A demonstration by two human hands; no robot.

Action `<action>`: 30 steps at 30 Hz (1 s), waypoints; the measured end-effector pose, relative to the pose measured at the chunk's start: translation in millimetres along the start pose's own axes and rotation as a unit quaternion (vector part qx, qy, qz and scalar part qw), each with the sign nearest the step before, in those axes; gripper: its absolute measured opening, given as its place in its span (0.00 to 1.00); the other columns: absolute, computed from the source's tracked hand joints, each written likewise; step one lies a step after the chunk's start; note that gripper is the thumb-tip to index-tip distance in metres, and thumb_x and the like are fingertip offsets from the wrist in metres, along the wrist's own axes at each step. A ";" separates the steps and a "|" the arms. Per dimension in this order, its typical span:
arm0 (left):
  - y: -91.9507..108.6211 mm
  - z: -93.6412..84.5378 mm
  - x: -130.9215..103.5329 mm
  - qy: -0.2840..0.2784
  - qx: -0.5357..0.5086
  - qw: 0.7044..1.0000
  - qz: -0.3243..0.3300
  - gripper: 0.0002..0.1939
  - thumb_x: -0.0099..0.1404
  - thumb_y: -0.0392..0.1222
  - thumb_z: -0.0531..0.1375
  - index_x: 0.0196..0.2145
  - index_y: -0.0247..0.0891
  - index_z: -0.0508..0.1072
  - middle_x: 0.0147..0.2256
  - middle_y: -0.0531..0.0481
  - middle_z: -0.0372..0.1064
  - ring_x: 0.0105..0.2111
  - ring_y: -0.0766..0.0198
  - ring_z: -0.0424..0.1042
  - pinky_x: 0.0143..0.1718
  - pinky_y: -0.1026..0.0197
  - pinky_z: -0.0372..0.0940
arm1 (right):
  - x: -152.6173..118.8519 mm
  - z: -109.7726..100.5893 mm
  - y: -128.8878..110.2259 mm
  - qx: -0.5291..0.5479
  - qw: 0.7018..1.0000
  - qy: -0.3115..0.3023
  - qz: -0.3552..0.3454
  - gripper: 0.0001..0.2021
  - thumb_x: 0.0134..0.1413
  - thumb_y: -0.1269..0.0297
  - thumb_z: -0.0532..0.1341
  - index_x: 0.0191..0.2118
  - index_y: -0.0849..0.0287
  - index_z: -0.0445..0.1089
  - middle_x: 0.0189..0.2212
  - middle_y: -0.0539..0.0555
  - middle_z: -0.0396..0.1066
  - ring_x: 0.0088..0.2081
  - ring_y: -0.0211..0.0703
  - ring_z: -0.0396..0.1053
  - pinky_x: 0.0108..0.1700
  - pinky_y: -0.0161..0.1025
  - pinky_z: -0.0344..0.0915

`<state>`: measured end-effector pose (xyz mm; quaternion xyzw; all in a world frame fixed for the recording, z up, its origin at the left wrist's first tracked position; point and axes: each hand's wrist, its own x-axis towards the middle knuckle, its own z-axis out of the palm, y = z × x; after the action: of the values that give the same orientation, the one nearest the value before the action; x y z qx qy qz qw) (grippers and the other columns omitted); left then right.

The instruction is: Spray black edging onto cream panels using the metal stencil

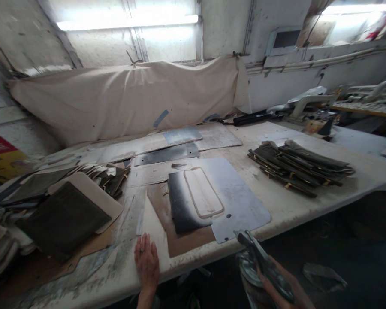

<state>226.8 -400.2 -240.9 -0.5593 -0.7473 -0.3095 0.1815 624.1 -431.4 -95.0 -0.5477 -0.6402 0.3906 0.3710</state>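
Note:
My left hand (147,262) lies flat on the front edge of the worktable, fingers stretched out and a ring on one of them. Gripped in my right hand (281,285) is a spray gun (257,253) with a metal cup below it, just off the table's front edge. The gun's nozzle points toward a pale blue-grey sheet (247,206). Partly over that sheet lies a dark panel (178,210), bearing a pale rectangular piece (202,191) with rounded corners and a raised rim. A brown board (189,242) shows beneath the panel.
Dark, flat fabric pieces are stacked on the right (299,165). A heap of dark and cream pieces (67,214) covers the table's left side. Sheets (167,152) lie along the back, before a hanging cloth (148,98). Sewing machines (312,105) stand at the far right.

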 end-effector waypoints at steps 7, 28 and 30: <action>-1.3 -0.1 1.4 -0.019 0.012 1.000 -0.004 0.23 0.64 0.43 0.43 0.52 0.27 0.61 0.52 0.36 0.62 0.59 0.53 0.51 0.58 0.46 0.51 | 10.9 -5.3 2.5 -0.028 1.000 -0.006 0.004 0.15 0.51 0.57 0.58 0.42 0.60 0.70 0.40 0.56 0.75 0.43 0.47 0.71 0.44 0.31 0.66; -21.0 16.5 0.8 0.000 -0.018 1.000 -0.006 0.24 0.64 0.45 0.43 0.53 0.31 0.61 0.52 0.39 0.63 0.58 0.55 0.53 0.57 0.47 0.53 | 63.0 -10.0 -43.5 0.001 0.998 0.022 0.057 0.15 0.48 0.58 0.60 0.39 0.61 0.72 0.38 0.56 0.75 0.41 0.49 0.70 0.45 0.35 0.66; -25.3 21.4 -0.1 0.007 -0.023 1.000 -0.007 0.24 0.63 0.46 0.43 0.52 0.31 0.62 0.52 0.39 0.63 0.58 0.55 0.54 0.57 0.47 0.53 | 69.9 -10.2 -46.0 -0.011 0.998 0.030 0.051 0.14 0.47 0.58 0.60 0.38 0.60 0.72 0.36 0.55 0.75 0.41 0.50 0.70 0.46 0.36 0.65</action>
<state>204.4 -390.7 -263.4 -0.5557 -0.7430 -0.3315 0.1712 605.6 -365.5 -45.8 -0.5954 -0.6043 0.3852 0.3633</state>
